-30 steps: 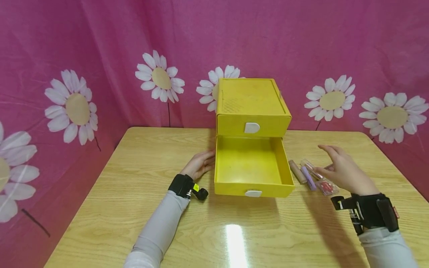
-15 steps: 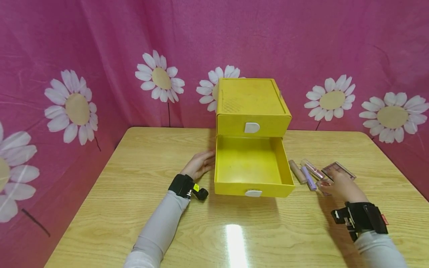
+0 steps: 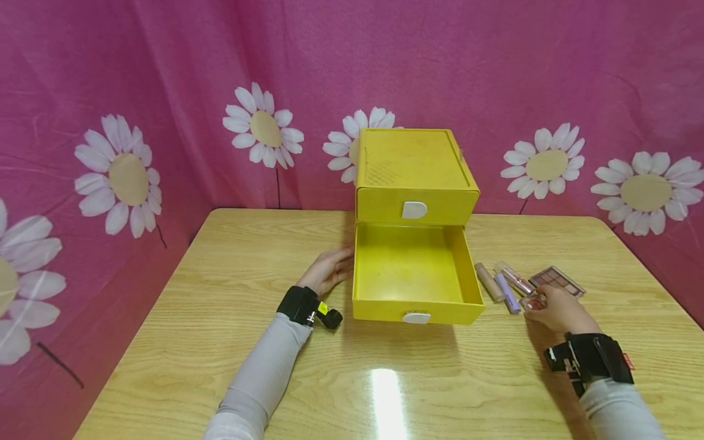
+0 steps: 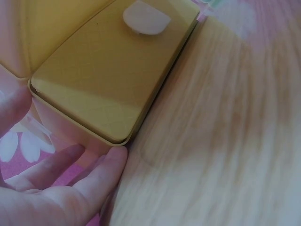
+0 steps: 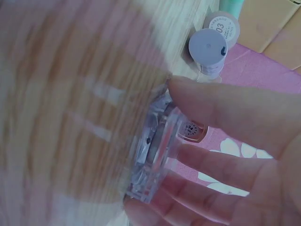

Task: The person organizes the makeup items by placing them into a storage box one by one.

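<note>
At the right wrist view's centre, the right hand (image 5: 278,183) pinches the clear compact (image 5: 159,148) between thumb and half-curled fingers

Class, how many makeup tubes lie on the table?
3, right of the open drawer: a brown tube nearest it, then a purple tube, then a pinkish tube. The right hand could hide more.

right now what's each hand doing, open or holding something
Left hand: open, touching the side of the yellow drawer unit.
Right hand: closed, holding the small clear case.
</note>
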The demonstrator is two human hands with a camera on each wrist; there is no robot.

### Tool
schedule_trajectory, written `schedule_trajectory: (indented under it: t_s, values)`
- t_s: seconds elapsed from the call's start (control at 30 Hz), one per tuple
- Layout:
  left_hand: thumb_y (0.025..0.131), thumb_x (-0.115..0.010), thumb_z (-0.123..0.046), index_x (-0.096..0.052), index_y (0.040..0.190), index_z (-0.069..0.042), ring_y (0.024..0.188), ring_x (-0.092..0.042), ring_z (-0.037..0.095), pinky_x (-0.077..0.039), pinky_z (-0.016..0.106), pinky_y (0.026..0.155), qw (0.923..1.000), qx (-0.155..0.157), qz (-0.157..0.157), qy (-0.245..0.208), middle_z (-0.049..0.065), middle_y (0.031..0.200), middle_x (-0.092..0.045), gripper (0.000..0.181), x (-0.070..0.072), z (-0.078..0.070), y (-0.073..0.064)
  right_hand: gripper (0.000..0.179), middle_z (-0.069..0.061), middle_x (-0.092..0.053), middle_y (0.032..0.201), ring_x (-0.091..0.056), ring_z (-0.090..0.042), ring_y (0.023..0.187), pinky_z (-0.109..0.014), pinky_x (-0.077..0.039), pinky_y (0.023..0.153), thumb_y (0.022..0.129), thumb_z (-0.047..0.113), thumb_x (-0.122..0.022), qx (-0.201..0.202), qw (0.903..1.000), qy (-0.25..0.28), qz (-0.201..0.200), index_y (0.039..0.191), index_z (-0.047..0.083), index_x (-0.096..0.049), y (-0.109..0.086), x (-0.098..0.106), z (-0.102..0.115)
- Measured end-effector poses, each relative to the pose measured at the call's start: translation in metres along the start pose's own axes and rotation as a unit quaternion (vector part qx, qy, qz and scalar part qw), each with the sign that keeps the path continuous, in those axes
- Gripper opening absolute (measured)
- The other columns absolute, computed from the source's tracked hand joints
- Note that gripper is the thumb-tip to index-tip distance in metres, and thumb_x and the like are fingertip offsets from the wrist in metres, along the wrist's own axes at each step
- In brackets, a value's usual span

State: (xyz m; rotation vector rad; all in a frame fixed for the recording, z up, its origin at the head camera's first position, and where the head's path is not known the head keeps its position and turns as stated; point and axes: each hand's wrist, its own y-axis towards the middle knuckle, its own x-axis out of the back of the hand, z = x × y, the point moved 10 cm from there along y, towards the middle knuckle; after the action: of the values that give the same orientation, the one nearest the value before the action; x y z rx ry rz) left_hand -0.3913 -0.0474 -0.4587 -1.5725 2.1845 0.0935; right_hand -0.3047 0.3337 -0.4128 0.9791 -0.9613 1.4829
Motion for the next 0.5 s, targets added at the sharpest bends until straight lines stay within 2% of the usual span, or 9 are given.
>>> schedule_trajectory:
  t_s: [0.17, 0.33, 0.43, 0.5]
  values:
    - [0.097, -0.042, -0.011, -0.032, 0.137, 0.007, 0.131, -0.03, 0.032, -0.028, 0.045, 0.107, 1.0, 0.0, -0.004, -0.001, 0.021, 0.144, -0.03, 0.045, 0.0006, 0.0003, -0.0001, 0.043, -0.015, -0.053, 0.075, -0.049, -0.028, 0.07, -0.043, -0.043, 0.062, 0.074, 0.01, -0.071, -0.001, 0.9999, 0.009, 0.004, 0.098, -0.018, -0.05, 0.0002, -0.0013, -0.0003]
    - [0.097, -0.041, -0.011, -0.031, 0.137, 0.007, 0.131, -0.029, 0.032, -0.027, 0.045, 0.108, 1.0, 0.002, -0.002, 0.004, 0.021, 0.144, -0.03, 0.045, -0.0004, 0.0002, -0.0004, 0.038, -0.009, -0.051, 0.071, -0.046, -0.022, 0.065, -0.034, -0.039, 0.057, 0.073, 0.009, -0.071, 0.016, 0.9998, 0.009, 0.005, 0.093, -0.016, -0.052, 0.0006, 0.0008, 0.0023]
    - [0.098, -0.041, -0.011, -0.03, 0.138, 0.007, 0.132, -0.029, 0.032, -0.028, 0.044, 0.108, 1.0, 0.002, 0.002, 0.005, 0.021, 0.144, -0.029, 0.045, -0.0014, -0.0008, -0.0011, 0.038, -0.008, -0.05, 0.07, -0.045, -0.021, 0.064, -0.032, -0.037, 0.055, 0.073, 0.01, -0.071, 0.025, 0.9994, 0.0, 0.024, 0.093, -0.016, -0.052, 0.0015, 0.0026, 0.0027]
    - [0.098, -0.041, -0.012, -0.03, 0.138, 0.006, 0.131, -0.03, 0.031, -0.028, 0.044, 0.107, 1.0, 0.002, 0.004, 0.006, 0.02, 0.144, -0.029, 0.045, -0.0019, -0.0017, -0.0016, 0.041, -0.011, -0.053, 0.072, -0.048, -0.024, 0.066, -0.034, -0.041, 0.057, 0.073, 0.012, -0.071, 0.028, 0.9985, -0.013, 0.045, 0.094, -0.018, -0.052, 0.0026, 0.005, 0.0028]
